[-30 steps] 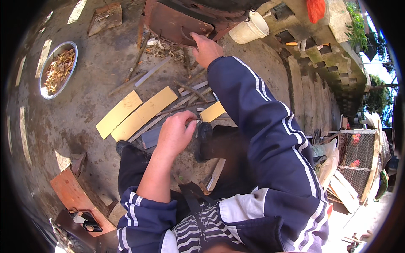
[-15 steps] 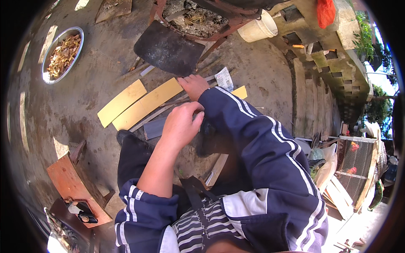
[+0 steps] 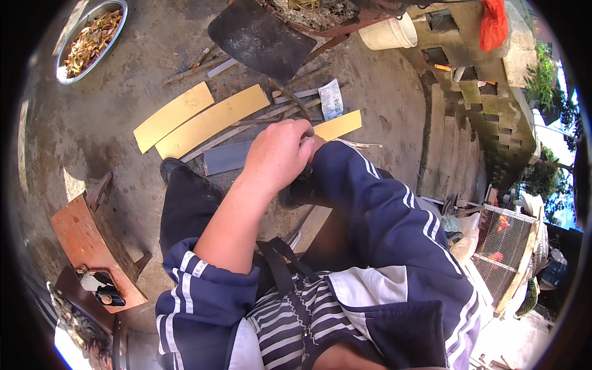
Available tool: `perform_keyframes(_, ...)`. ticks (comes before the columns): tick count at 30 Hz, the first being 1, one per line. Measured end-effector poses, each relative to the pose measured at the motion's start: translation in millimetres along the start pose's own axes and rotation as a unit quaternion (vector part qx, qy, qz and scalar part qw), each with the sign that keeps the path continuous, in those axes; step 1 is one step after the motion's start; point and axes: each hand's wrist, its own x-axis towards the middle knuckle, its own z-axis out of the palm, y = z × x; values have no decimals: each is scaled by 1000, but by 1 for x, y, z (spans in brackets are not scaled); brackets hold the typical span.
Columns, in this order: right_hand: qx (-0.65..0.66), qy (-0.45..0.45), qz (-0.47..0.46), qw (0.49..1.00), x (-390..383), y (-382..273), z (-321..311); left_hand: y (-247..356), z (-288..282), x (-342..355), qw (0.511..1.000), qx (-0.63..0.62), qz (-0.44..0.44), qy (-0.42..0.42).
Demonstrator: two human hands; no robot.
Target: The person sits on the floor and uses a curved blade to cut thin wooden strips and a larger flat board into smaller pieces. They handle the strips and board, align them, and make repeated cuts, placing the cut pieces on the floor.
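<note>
My left hand is closed, fingers curled, over the ground between my knees. My right hand is right beside it, mostly hidden behind the left, so its fingers do not show. A thin dark stick slants down to the hands; which hand it touches, I cannot tell. Just beyond lie two long yellow boards side by side, and a shorter yellow strip is to the right. A grey board lies near my left wrist. A crumpled printed paper rests among thin wooden strips.
Ahead stands a fire pan of ash, with a dark metal plate before it and a white bucket alongside. A bowl of dry chips is far left. A wooden stool stands left; a mesh cage is at right.
My right hand has drawn back from the end of the yellow board to beside my left hand. The left hand has shifted slightly right. A dark stick now shows beyond the hands. The view has tilted.
</note>
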Motion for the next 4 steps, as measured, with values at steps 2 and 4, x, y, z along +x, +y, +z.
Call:
perform_keyframes(2,7,6,22,1000,-2,12,10,0,0,-1,1000,19,2,-15)
perform_keyframes(4,23,9,30,999,-13,18,25,0,2,-4,997,42,5,-60)
